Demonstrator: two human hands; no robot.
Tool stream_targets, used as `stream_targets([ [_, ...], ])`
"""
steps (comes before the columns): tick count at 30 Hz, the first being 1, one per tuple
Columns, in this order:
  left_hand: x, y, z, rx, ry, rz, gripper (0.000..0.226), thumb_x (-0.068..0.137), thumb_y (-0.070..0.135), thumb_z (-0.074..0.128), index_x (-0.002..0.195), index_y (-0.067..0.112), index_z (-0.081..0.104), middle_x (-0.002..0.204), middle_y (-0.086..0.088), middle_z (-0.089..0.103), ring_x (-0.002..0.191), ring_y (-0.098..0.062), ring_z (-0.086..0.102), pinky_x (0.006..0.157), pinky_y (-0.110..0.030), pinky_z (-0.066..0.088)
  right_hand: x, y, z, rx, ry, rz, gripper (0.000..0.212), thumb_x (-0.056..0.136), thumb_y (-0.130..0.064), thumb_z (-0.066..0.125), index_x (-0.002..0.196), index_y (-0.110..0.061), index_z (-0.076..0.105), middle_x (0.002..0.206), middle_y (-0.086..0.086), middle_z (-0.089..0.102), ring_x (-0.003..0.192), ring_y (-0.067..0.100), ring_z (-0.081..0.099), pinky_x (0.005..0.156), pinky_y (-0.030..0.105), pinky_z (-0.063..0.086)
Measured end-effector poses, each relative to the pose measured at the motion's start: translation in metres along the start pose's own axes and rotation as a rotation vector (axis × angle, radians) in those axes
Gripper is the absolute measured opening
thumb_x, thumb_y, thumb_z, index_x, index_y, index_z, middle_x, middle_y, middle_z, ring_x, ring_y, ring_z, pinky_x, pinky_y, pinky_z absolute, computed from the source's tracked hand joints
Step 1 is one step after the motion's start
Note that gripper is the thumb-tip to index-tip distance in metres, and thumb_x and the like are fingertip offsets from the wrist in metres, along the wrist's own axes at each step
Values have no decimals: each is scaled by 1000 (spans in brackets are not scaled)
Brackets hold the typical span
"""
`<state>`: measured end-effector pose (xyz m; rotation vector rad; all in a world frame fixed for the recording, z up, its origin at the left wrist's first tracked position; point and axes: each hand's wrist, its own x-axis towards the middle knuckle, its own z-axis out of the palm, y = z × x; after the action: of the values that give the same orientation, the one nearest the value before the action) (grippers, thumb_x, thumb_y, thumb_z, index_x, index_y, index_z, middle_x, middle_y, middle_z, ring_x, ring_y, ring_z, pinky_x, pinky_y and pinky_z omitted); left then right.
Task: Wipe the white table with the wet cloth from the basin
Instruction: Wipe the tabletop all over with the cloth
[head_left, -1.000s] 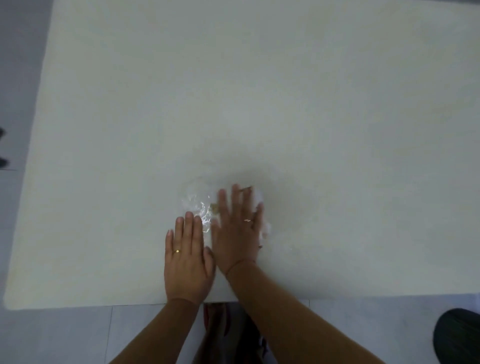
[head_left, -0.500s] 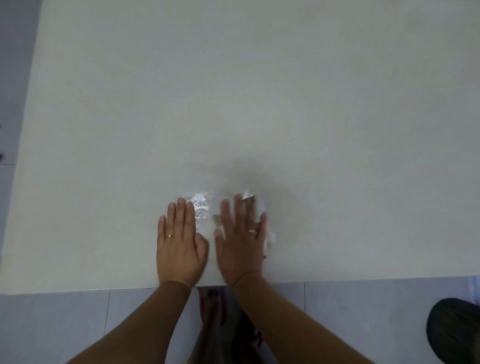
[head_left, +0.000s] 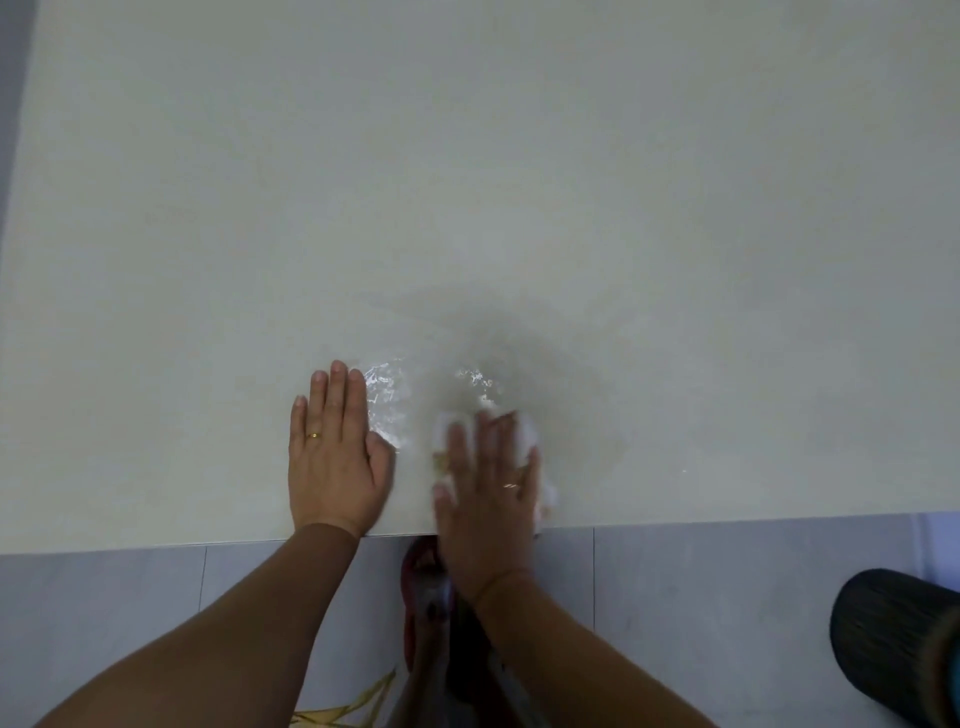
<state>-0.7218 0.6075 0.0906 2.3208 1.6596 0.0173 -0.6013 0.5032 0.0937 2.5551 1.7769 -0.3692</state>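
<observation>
Two hands work at the near edge of one broad white table, which fills most of the view and is bare except for a wet patch. Below the edge lies grey tiled floor, and a dark ribbed round object stands at the lower right; what it is I cannot tell. No basin is in view.

The wet patch glistens between the hands, with a duller damp sheen spreading up and to the right of it. The rest of the table looks dry, so the wiping seems barely begun.

The left hand lies flat and released, palm down, fingers together, holding nothing, its heel at the table edge. The right hand is blurred; it presses flat on the white cloth, fingers spread over it rather than clenched, so the grip is a palm-down press, not a closed grasp. The cloth shows only as white bulges around the fingers and along the outer side of the hand, right by the near edge.

The likely trouble comes from that closeness to the edge: a stroke drawn toward the body could push the cloth or water off onto the floor, near the foot in a red sandal. With only flat pressure, the cloth could also bunch and slip out from under the palm.
</observation>
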Motion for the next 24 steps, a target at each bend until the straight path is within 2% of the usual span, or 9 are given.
stream_targets([
  [3,-1,-1,1,6,-6,9,66,87,26,25,149,4,26,157,-14,21,147,-26,14,121,-42,7,-19,6,5,-10,-36,-333,64,91,-44,39,149,-23,25,158,6,17,146,27,14,114,55,15],
  [6,0,-2,2,15,1,5,66,87,26,25,149,5,25,158,-13,21,147,-26,14,121,-40,4,-9,64,-2,-57,-15,-359,60,93,-43,41,148,-25,28,157,3,21,145,25,21,115,53,16],
  [10,-2,-2,3,21,-5,5,66,88,28,23,150,4,23,158,-13,19,147,-26,12,121,-40,4,-6,137,-21,-31,-19,122,58,96,-46,21,150,-24,20,158,3,13,146,24,12,117,51,7],
  [12,-3,-2,3,32,-14,-3,65,90,29,20,150,4,21,159,-13,17,148,-26,11,121,-42,4,-2,121,-21,61,37,439,61,94,-46,14,151,-23,16,159,4,10,147,24,8,118,51,4],
  [14,-3,-1,3,39,-26,-5,65,91,30,18,150,4,19,159,-13,16,148,-26,10,121,-43,5,6,83,-19,118,88,587,62,94,-44,15,151,-20,18,159,9,15,146,29,11,117,54,6],
  [17,-2,0,2,41,-34,1,65,92,31,16,150,3,19,159,-14,15,148,-27,10,121,-41,2,1,37,-14,29,-6,257,62,93,-43,26,150,-18,24,156,12,24,143,33,21,113,58,14],
  [21,-3,3,-2,60,-31,-11,65,91,32,17,150,3,21,158,-14,19,147,-28,13,119,-36,-8,-5,90,-16,-98,-40,-238,60,91,-42,35,148,-23,29,156,6,27,142,30,27,113,57,23],
  [22,-3,5,-3,61,-22,-26,65,91,31,19,150,4,22,158,-15,19,147,-28,13,119,-36,-10,-4,114,-19,-149,-36,-244,60,92,-43,33,148,-24,27,156,5,23,142,30,26,114,54,21],
  [24,1,19,-5,34,6,-52,66,89,30,22,150,4,22,158,-15,19,147,-27,11,118,-35,-12,-1,163,-26,-151,-55,-47,61,94,-47,23,150,-25,17,158,4,12,145,28,17,117,52,13],
])
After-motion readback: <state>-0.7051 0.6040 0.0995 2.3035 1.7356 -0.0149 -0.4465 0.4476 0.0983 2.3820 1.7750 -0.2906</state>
